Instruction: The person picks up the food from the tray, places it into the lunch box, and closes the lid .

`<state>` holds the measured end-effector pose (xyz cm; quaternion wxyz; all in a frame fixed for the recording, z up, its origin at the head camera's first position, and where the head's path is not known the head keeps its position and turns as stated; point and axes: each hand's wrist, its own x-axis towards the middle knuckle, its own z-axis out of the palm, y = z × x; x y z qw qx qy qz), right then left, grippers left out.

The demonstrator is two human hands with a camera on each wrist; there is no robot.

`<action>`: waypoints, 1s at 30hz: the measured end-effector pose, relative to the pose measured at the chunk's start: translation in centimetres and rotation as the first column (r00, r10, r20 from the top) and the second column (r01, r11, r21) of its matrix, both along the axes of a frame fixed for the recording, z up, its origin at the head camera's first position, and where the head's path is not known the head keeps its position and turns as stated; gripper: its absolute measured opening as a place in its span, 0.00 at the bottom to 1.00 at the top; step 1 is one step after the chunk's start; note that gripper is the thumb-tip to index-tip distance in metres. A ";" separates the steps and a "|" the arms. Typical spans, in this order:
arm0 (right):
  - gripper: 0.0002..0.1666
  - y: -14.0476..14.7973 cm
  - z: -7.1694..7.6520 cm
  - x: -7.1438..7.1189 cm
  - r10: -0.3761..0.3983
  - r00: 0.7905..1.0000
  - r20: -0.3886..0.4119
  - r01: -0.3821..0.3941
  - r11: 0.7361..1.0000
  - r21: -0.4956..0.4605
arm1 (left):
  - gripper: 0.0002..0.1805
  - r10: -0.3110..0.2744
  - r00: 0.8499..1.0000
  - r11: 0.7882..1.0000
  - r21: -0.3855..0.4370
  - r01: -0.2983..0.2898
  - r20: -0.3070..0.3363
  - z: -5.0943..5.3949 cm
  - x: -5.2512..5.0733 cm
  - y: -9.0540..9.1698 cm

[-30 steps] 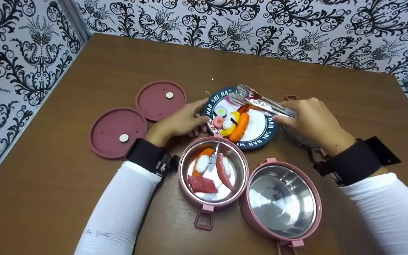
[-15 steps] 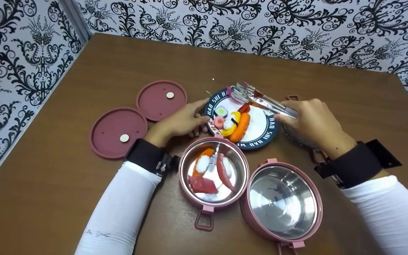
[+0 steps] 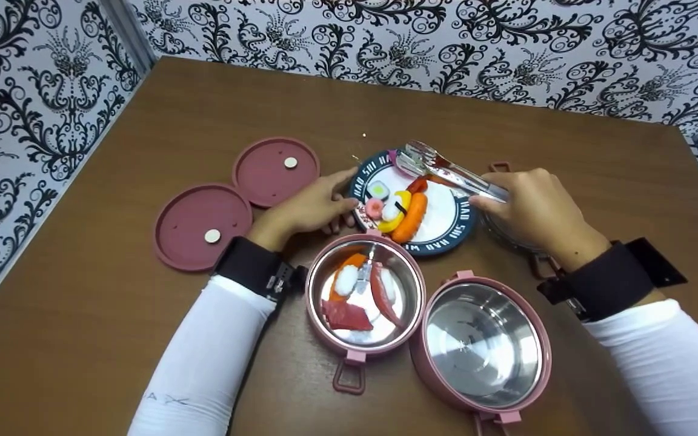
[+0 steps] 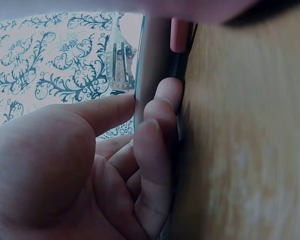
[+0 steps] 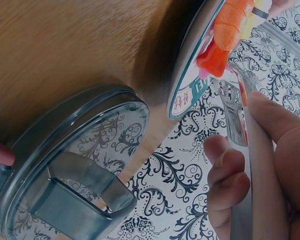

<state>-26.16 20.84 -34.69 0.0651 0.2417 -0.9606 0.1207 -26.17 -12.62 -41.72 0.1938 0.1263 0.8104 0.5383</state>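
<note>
My left hand (image 3: 315, 209) holds the left edge of a dark-rimmed plate (image 3: 446, 237), thumb on the rim and fingers at its underside in the left wrist view. With my right hand (image 3: 535, 197) I grip metal tongs (image 3: 463, 179), whose tips are over the plate's back edge, close to a purple piece (image 3: 392, 156). Whether the tips pinch it, I cannot tell. Toy food lies on the plate: an orange sausage (image 3: 410, 219), a shrimp-like red-orange piece (image 5: 213, 59), a pink ring (image 3: 374, 209), a white-and-green roll (image 3: 378, 190) and a yellow piece with white.
In front of the plate stands a pink pot (image 3: 314, 324) holding several toy food pieces. Another pink pot (image 3: 476, 339) stands right of it. Two round pink lids (image 3: 179, 209) lie at left. A transparent lid (image 5: 85, 130) sits below my right hand.
The tong tips have drawn closer together, and the purple piece has shifted slightly toward the plate's back rim. My left hand stays where it was.
</note>
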 end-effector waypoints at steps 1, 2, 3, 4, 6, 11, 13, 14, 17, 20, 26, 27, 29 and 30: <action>0.22 0.0 0.0 0.0 -0.002 1.000 0.003 0.002 1.000 0.000 | 0.37 0.001 1.000 1.000 0.000 -0.001 0.001 0.0 0.0 0.0; 0.22 0.0 -0.1 -0.1 -0.006 1.000 0.005 0.006 1.000 0.000 | 0.37 0.003 1.000 1.000 0.002 -0.003 0.004 0.0 0.0 0.0; 0.22 0.0 -0.1 -0.1 -0.008 1.000 0.006 0.008 1.000 0.001 | 0.37 0.005 1.000 1.000 0.002 -0.005 0.005 0.0 0.0 0.0; 0.22 0.0 -0.1 -0.1 -0.010 1.000 0.008 0.010 1.000 0.002 | 0.37 0.008 1.000 1.000 0.001 -0.008 0.007 0.0 0.0 0.0; 0.21 0.0 -0.2 -0.1 -0.011 1.000 0.010 0.011 1.000 0.002 | 0.37 0.008 1.000 1.000 0.000 -0.008 0.008 0.0 0.0 0.0; 0.18 0.0 -0.3 -0.2 -0.009 1.000 0.011 0.009 1.000 -0.002 | 0.37 0.008 1.000 1.000 -0.012 -0.008 0.013 -0.1 -0.1 0.0; 0.19 0.0 -0.4 -0.2 -0.009 1.000 0.014 0.009 1.000 -0.002 | 0.37 0.008 1.000 1.000 -0.015 -0.008 0.013 -0.2 -0.1 0.0; 0.19 0.0 -0.4 -0.2 -0.009 1.000 0.014 0.009 1.000 -0.002 | 0.37 0.008 1.000 1.000 -0.015 -0.008 0.014 -0.2 -0.1 -0.1; 0.21 0.0 -0.4 -0.1 -0.009 1.000 0.008 0.009 1.000 -0.003 | 0.37 0.007 1.000 1.000 -0.013 -0.007 0.014 -0.3 -0.2 -0.1; 0.21 0.0 -0.3 0.1 -0.004 1.000 -0.017 0.004 1.000 -0.004 | 0.37 0.007 1.000 1.000 -0.008 -0.007 0.017 -0.2 -0.1 0.0; 0.25 0.1 0.2 1.2 0.011 0.998 -0.068 -0.012 1.000 -0.025 | 0.37 0.000 1.000 1.000 0.005 0.000 0.012 0.1 0.0 0.0; 0.25 0.1 0.4 1.5 0.014 0.997 -0.075 -0.016 0.999 -0.027 | 0.37 -0.003 1.000 1.000 0.006 0.003 0.011 0.1 0.0 -0.1; 0.26 0.2 0.7 2.0 0.025 0.995 -0.098 -0.028 0.999 -0.032 | 0.37 -0.004 1.000 1.000 0.006 0.004 0.014 0.1 0.0 -0.1; 0.26 0.2 0.8 2.4 0.029 0.994 -0.108 -0.033 0.999 -0.037 | 0.37 -0.004 1.000 1.000 0.005 0.004 0.015 0.1 0.0 -0.1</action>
